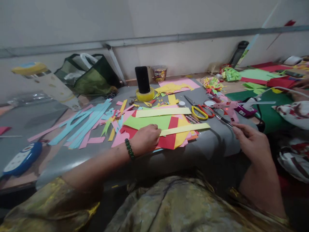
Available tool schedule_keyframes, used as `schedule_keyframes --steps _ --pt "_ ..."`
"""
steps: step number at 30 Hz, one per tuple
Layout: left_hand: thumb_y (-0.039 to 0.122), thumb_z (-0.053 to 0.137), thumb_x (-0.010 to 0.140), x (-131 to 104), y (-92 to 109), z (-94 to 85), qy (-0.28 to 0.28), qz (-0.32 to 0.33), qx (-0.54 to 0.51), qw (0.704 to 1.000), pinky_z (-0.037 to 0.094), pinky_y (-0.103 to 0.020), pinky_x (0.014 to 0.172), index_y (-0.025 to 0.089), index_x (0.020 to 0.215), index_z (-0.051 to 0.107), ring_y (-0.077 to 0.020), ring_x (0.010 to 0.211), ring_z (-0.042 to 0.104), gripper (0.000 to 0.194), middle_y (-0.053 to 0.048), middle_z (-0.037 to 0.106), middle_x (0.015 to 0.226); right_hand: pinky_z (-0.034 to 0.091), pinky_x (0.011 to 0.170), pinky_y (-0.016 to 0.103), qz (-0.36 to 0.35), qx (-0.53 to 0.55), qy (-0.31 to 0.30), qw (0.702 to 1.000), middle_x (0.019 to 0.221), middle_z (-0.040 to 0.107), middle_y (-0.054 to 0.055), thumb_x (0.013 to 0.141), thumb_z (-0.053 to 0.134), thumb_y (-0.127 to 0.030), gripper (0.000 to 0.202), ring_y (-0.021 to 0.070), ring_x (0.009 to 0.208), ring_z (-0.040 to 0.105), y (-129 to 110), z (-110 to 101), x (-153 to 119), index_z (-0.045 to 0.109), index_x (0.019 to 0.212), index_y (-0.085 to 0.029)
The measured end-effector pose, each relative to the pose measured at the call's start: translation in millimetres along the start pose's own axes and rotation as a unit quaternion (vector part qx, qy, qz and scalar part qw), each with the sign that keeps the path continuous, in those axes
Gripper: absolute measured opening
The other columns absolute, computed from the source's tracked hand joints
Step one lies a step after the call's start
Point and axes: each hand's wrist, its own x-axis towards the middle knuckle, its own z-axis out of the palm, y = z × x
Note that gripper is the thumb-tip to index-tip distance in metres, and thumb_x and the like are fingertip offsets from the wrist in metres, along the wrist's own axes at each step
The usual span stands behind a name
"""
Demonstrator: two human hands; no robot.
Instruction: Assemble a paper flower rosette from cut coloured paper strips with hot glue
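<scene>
The nearer pale yellow strip (185, 129) crosses coloured sheets (167, 141), its left end hidden in the closed grip of the left hand (146, 138). Right of the strip, the right hand (253, 140) pinches a slim dark tool (226, 121), tip unclear. Beyond the strip, lettering on a cup (159, 74) is unreadable.

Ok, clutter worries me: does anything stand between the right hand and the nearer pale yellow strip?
Nothing visible does; only the gray table covering shows between the right hand and the nearer pale yellow strip.
</scene>
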Motion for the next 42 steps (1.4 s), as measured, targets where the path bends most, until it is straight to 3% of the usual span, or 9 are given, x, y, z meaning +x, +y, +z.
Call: schedule_keyframes --steps 5,11,18,22,25,29,34,38,42 --pt "0.008 0.048 0.091 0 0 -6.5 -0.013 -0.028 0.042 0.999 0.055 -0.030 0.075 0.012 0.100 0.072 -0.0244 0.090 0.071 0.025 -0.013 0.072 0.092 0.039 0.045 0.032 -0.012 0.015 -0.014 1.000 0.052 0.060 0.002 0.070 0.056 -0.060 0.044 0.0202 0.047 0.052 11 6 -1 0.073 0.083 -0.021" --pt "-0.002 0.038 0.091 -21 -27 -24.5 0.005 -0.128 0.101 0.987 0.054 -0.034 0.071 0.007 0.102 0.071 -0.0302 0.096 0.072 0.035 -0.019 0.073 0.095 0.043 0.046 0.031 -0.066 0.073 -0.050 0.994 0.054 0.063 0.002 0.072 0.058 -0.066 0.046 0.0213 0.050 0.059 -7 7 -1 0.071 0.081 -0.023" --pt "-0.006 0.035 0.088 -57 -59 -31.0 -0.055 -0.226 0.183 0.955 0.050 -0.032 0.065 0.006 0.095 0.074 -0.0316 0.097 0.072 0.041 -0.022 0.075 0.095 0.053 0.060 0.030 -0.227 0.089 -0.218 0.945 0.080 0.076 0.006 0.087 0.053 -0.051 0.035 0.0214 0.068 0.069 -38 32 2 0.073 0.089 -0.022" --pt "0.016 0.052 0.092 -66 -74 -34.1 -0.072 -0.179 0.158 0.968 0.052 -0.032 0.074 0.012 0.094 0.076 -0.0307 0.102 0.070 0.024 -0.017 0.076 0.104 0.055 0.069 0.031 -0.317 0.048 -0.335 0.886 0.091 0.078 0.008 0.094 0.048 -0.038 0.030 0.0220 0.081 0.071 -60 66 2 0.073 0.096 -0.022" --pt "0.034 0.050 0.097 -55 -79 -38.0 -0.023 -0.135 0.103 0.985 0.052 -0.031 0.077 0.018 0.099 0.076 -0.0282 0.106 0.069 0.030 -0.012 0.073 0.116 0.053 0.071 0.033 -0.368 -0.029 -0.326 0.870 0.090 0.077 0.009 0.095 0.049 -0.030 0.026 0.0236 0.084 0.069 -74 89 6 0.074 0.098 -0.022" --pt "0.017 0.038 0.098 -16 -80 -36.5 0.028 -0.141 0.101 0.984 0.050 -0.031 0.076 0.014 0.098 0.074 -0.0261 0.101 0.069 0.036 -0.016 0.074 0.108 0.053 0.079 0.037 -0.427 -0.114 -0.293 0.847 0.090 0.074 0.010 0.097 0.052 -0.029 0.025 0.0252 0.090 0.066 -84 102 14 0.076 0.097 -0.022" --pt "0.018 0.054 0.091 29 -82 -26.3 0.014 -0.084 0.092 0.992 0.051 -0.028 0.076 0.014 0.100 0.074 -0.0242 0.099 0.070 0.022 -0.014 0.076 0.106 0.054 0.083 0.040 -0.455 -0.156 -0.264 0.836 0.102 0.074 0.012 0.097 0.054 -0.032 0.025 0.0274 0.098 0.065 -91 103 27 0.075 0.104 -0.021" --pt "0.009 0.054 0.087 41 -81 -20.5 0.005 -0.070 0.101 0.992 0.052 -0.028 0.073 0.013 0.084 0.074 -0.0229 0.088 0.073 0.021 -0.014 0.077 0.092 0.054 0.087 0.044 -0.451 -0.170 -0.242 0.842 0.112 0.072 0.014 0.098 0.051 -0.029 0.028 0.0300 0.107 0.063 -95 109 42 0.072 0.112 -0.017" --pt "-0.001 0.048 0.086 45 -78 -28.1 0.034 -0.099 0.120 0.987 0.052 -0.030 0.071 0.007 0.092 0.073 -0.0265 0.089 0.073 0.027 -0.019 0.075 0.092 0.052 0.093 0.047 -0.450 -0.195 -0.227 0.842 0.124 0.068 0.018 0.094 0.055 -0.026 0.032 0.0326 0.115 0.060 -107 123 56 0.066 0.122 -0.013"
